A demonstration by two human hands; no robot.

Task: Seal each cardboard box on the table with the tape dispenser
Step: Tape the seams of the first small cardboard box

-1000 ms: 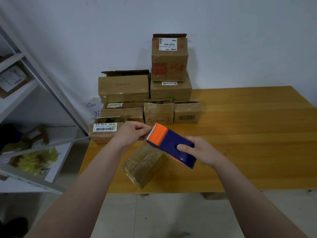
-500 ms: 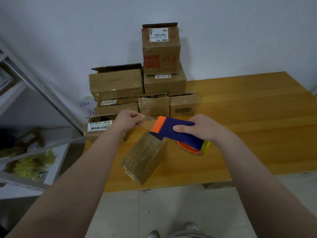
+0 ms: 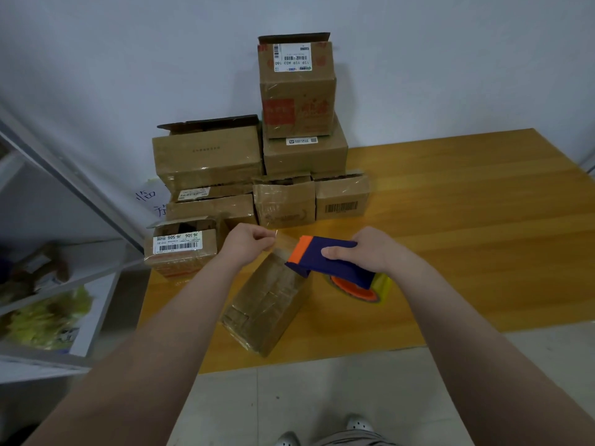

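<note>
We found the left hand (image 3: 248,244) pinching the tape (image 3: 285,241) end and the right hand (image 3: 370,252) gripping the dispenser (image 3: 328,259), strip taut above the box (image 3: 267,304) at the bench's (image 3: 467,236) 7 o'clock edge, evidently to start its seam.

Brown cardboard boxes (image 3: 207,156): 9. Eight piled at 11–12 o'clock (left stack hard to separate), one lying alone (image 3: 267,304) at 6.
Blue-and-orange plastic tape dispenser (image 3: 331,259): 1.
Clear tape strip (image 3: 285,241): 1.
Hands: 2, left hand (image 3: 248,244) and right hand (image 3: 370,252).
Yellow wooden table (image 3: 467,220): 1.
Grey metal shelf rack (image 3: 64,175): 1, at 9.
White shoes (image 3: 359,424): 2, at 6.
</note>
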